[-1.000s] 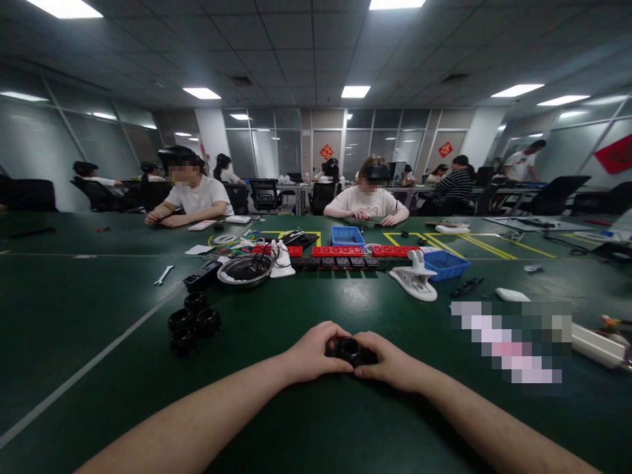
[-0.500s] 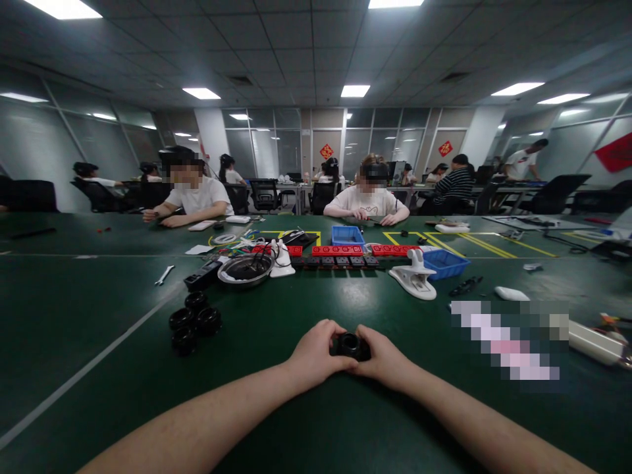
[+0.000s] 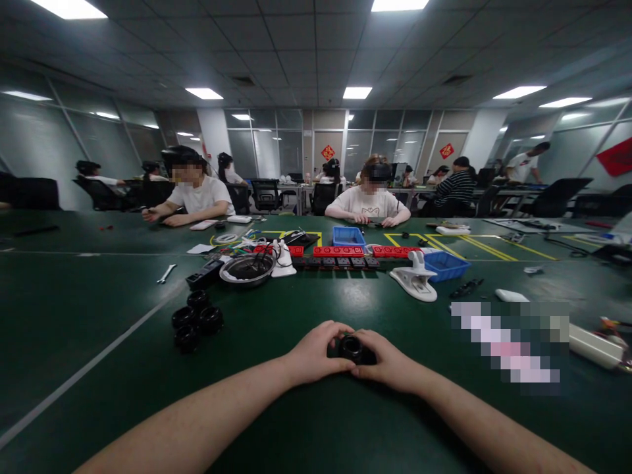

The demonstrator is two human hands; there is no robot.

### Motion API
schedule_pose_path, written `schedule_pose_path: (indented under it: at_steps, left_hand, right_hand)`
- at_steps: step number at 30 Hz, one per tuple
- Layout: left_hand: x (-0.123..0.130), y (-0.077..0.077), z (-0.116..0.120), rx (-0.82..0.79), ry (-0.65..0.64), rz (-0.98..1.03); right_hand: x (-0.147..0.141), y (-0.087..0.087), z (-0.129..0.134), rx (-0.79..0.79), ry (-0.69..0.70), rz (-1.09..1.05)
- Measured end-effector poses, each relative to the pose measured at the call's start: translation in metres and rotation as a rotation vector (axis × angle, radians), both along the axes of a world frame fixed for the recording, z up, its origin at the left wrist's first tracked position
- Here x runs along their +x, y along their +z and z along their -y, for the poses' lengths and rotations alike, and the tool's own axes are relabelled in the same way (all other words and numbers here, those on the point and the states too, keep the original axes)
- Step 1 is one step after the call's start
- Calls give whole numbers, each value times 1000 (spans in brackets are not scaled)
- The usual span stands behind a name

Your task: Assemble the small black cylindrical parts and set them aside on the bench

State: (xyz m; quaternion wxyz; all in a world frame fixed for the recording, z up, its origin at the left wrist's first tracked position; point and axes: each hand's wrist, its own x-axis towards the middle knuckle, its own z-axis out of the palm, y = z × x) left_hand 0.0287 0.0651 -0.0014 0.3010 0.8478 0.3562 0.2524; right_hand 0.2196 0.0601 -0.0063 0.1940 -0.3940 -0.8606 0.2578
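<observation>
A shiny black ring-shaped part (image 3: 351, 349) with a hollow middle is between my hands, low over the green table. From the left, my left hand (image 3: 315, 353) curls round it, thumb along the near side and fingers at the far side. My right hand (image 3: 388, 359) closes on it from the right, its thumb and fingertips meeting those of the left. Dark shade under the right palm hides whether anything else is there. Off to the left, several similar black rings (image 3: 210, 320) are clustered together.
Beyond my hands are a metal bowl (image 3: 247, 271), a white clip stand (image 3: 415, 280), red power strips (image 3: 338, 251) and a blue bin (image 3: 447, 265). A wrench (image 3: 166, 274) lies at left, a pale cylinder (image 3: 595, 345) at right. Two people sit across the table.
My right hand's fingers have shifted left over the far rim of the ring. The ring sits slightly lower in view, with more dark space showing beside the right palm.
</observation>
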Motion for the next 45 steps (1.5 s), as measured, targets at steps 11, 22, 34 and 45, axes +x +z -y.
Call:
schedule_pose_path:
  at_steps: [11, 22, 34, 45]
  left_hand:
    - [1, 5, 1, 51, -23, 0]
    - [6, 1, 3, -51, 91, 11]
    - [2, 3, 0, -48, 103, -9]
    - [-2, -2, -7, -53, -43, 22]
  right_hand:
    - [5, 3, -2, -96, 47, -30]
    - [0, -4, -4, -123, -104, -30]
    - [-11, -10, 8, 65, -185, -74]
    - [4, 1, -4, -112, 38, -37]
